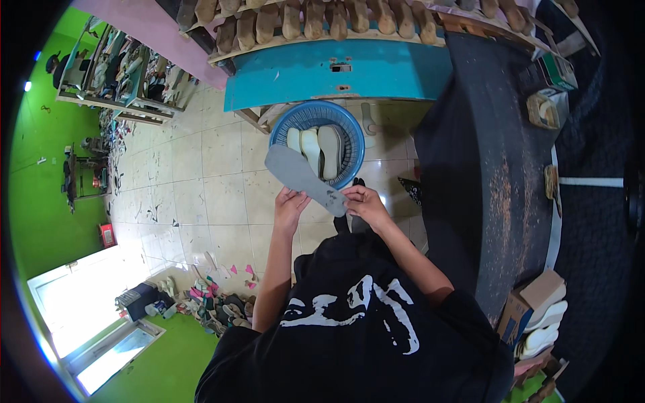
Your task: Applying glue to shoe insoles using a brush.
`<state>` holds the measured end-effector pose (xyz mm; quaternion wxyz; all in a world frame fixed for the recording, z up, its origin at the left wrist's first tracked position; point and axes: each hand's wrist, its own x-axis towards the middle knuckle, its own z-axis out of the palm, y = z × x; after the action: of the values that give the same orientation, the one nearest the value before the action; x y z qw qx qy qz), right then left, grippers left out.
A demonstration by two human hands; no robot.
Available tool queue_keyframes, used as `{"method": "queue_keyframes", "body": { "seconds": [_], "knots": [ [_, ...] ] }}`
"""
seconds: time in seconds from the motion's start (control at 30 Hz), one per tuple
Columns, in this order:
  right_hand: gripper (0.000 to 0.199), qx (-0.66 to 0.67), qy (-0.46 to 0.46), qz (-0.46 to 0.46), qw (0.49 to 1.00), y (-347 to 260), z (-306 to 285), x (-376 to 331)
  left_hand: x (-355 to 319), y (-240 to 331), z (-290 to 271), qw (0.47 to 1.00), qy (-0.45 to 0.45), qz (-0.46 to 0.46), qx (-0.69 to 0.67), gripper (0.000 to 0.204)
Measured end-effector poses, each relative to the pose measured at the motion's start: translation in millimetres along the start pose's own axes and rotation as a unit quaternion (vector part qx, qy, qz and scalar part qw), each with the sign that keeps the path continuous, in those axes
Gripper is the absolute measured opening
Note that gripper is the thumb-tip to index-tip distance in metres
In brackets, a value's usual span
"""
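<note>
Between my two hands is a grey shoe sole (pixel 299 173), held flat and slanting from upper left to lower right. My left hand (pixel 290 203) pinches its lower left edge near the middle. At the narrow end, beside some dark marks, my right hand (pixel 365 203) grips the sole with thumb and fingers. Just beyond stands a round blue plastic basket (pixel 355 127), partly covered by the sole. Inside it lie several cream and grey soles (pixel 329 149).
A teal panel (pixel 282 74) stands beyond the basket, under shelves of brown shoe lasts (pixel 312 20). To the right runs a dark cloth-covered bench (pixel 470 168). A pile of scraps (pixel 222 305) lies on the tiled floor (pixel 208 168) at lower left. A cardboard box (pixel 514 316) sits lower right.
</note>
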<state>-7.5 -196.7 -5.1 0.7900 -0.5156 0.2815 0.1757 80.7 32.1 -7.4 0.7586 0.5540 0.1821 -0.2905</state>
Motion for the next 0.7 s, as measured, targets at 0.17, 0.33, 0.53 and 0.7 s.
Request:
{"method": "queue_keyframes", "body": {
  "seconds": [0.17, 0.33, 0.53, 0.7],
  "knots": [
    [0.029, -0.055, -0.028, -0.017, 0.998, 15.7, -0.5, 57.8, 40.8, 4.9, -14.7, 0.999, 0.037, -0.035, 0.007, 0.036],
    [0.035, -0.155, -0.061, -0.005, 0.986, 29.9, -5.5, 95.6, 87.7, 0.0, -24.4, 0.995, 0.050, -0.078, 0.023, 0.037],
    [0.046, -0.212, -0.046, 0.057, 0.974, 85.1, 8.8, 136.2, 143.7, -81.5, -84.1, 0.992, 0.068, -0.098, 0.050, 0.037],
    [0.048, -0.281, 0.002, 0.102, 0.954, 112.7, 31.8, 159.3, 190.6, -122.2, -120.7, 0.981, 0.064, -0.137, 0.119, 0.037]
  ]
}}
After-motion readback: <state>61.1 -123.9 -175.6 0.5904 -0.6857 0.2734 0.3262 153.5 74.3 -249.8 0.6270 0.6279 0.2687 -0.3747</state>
